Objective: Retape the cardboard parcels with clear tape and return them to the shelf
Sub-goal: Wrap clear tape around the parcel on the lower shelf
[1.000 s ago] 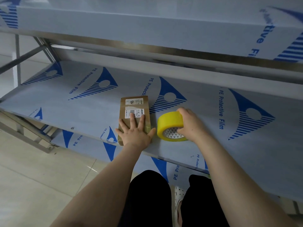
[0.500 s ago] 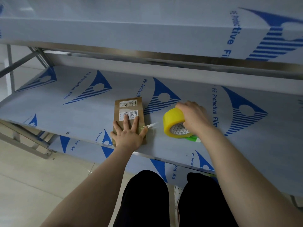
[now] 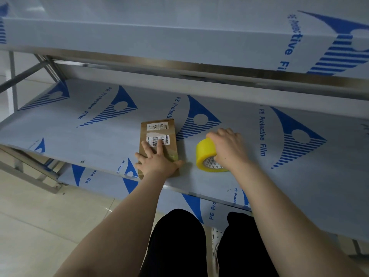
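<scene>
Nearest to me, my knees in black trousers (image 3: 175, 242) sit below the front edge of the shelf (image 3: 89, 140). Both forearms reach forward over that edge.

1. Left grip (image 3: 157, 163): fingers straight and spread, palm flat on the near end of the parcel (image 3: 159, 134), pinning it to the shelf. Nothing is clasped.
2. Right grip (image 3: 229, 148): fingers curled over the top of the tape roll (image 3: 205, 153), clamped on it. The roll stands on its edge on the shelf, core opening toward me.
3. Parcel: lies flat, long axis running away from me, printed labels (image 3: 157, 139) on the far half. A glossy band of tape shows at its near right corner.
4. Key relation: the roll lies to the right of the parcel, apart from it. Judgement: the next pull runs crosswise to the parcel's long axis. I cannot tell whether a strip already spans the gap.

Beyond, the upper shelf (image 3: 179, 37) overhangs.
</scene>
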